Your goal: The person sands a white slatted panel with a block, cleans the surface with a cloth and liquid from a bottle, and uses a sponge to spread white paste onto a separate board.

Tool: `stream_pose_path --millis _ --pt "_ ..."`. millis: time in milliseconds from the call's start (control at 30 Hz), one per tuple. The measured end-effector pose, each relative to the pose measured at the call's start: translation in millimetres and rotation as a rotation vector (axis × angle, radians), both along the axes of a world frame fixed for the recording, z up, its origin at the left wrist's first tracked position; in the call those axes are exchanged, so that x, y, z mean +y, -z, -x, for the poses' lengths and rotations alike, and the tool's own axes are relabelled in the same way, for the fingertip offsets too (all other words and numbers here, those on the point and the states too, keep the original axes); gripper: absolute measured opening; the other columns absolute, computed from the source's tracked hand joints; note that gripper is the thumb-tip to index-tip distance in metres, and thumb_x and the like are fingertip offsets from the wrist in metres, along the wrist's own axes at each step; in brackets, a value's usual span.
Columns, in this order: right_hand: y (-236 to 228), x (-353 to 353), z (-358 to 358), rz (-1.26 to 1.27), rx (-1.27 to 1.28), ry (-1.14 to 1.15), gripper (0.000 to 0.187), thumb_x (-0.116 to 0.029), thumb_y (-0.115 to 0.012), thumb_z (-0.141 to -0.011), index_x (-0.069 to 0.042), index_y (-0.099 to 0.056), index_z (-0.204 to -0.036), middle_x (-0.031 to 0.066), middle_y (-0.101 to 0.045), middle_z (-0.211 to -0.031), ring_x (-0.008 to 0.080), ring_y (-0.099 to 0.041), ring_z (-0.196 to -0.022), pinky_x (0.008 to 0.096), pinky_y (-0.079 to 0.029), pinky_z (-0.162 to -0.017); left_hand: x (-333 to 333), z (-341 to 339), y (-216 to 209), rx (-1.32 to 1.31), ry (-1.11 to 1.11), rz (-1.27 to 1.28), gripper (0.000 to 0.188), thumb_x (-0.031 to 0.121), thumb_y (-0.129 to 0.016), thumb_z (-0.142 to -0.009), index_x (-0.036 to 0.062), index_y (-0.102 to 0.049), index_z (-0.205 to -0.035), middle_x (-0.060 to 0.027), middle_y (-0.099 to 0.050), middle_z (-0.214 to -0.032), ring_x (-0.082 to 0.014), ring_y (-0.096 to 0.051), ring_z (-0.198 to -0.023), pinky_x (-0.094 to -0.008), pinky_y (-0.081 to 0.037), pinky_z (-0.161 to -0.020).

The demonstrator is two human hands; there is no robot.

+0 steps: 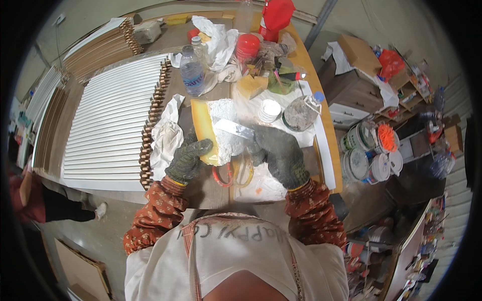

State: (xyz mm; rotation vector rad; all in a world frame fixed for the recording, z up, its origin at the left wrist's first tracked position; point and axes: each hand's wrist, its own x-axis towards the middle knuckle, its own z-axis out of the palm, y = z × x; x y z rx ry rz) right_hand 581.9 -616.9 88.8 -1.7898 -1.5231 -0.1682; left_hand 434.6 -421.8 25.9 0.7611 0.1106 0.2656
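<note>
My left hand (187,156), in a dark knitted work glove, grips the left side of a flat yellow slab (203,123). White paste (226,145) is spread thickly over the slab's right part. My right hand (283,158), gloved the same way, is closed round a putty knife (235,129). The knife's metal blade lies across the paste, its handle hidden in my glove. Below the slab, the red (223,175) and yellow (245,176) loops of what look like scissors or tool handles rest on the table.
White slats (110,120) with wooden ends lie in rows at left. A water bottle (191,70), crumpled paper (168,133), a sponge (252,86), a white cup (269,110) and a large clear jug (301,113) stand around. Buckets (357,163) sit at right; another person (50,198) is far left.
</note>
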Motion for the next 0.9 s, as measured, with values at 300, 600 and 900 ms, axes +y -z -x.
stream_pose_path --millis 300,600,900 --pt "-2.5 -21.9 7.2 0.031 1.100 -0.032 0.032 -0.022 -0.059 -0.091 0.003 -0.065 -0.110 0.0062 -0.068 -0.087 0.0118 -0.062 -0.070 0.0239 -0.051 -0.063 1.9 9.3 3.1 -0.050 -0.065 0.036 0.060 0.004 -0.063 -0.080 -0.0008 -0.040 -0.135 -0.0139 -0.059 -0.119 -0.0262 -0.062 -0.106 -0.0370 -0.053 -0.089" --pt "-10.7 -10.3 6.8 0.013 1.223 -0.065 0.030 -0.017 -0.065 -0.088 0.002 -0.066 -0.112 0.0062 -0.069 -0.086 0.0096 -0.061 -0.066 0.0227 -0.050 -0.057 2.5 11.0 5.9 -0.066 -0.005 0.009 0.075 0.003 -0.065 -0.075 0.0000 -0.032 -0.142 -0.0159 -0.052 -0.130 -0.0318 -0.055 -0.118 -0.0436 -0.048 -0.099" --pt "-27.5 -1.4 11.5 0.024 1.276 -0.101 0.025 -0.014 -0.062 -0.090 0.002 -0.068 -0.109 0.0079 -0.071 -0.093 0.0105 -0.065 -0.076 0.0240 -0.053 -0.067 8.9 15.4 9.4 -0.109 0.003 -0.026 0.077 0.006 -0.067 -0.075 0.0001 -0.030 -0.143 -0.0170 -0.050 -0.134 -0.0332 -0.053 -0.121 -0.0452 -0.046 -0.101"
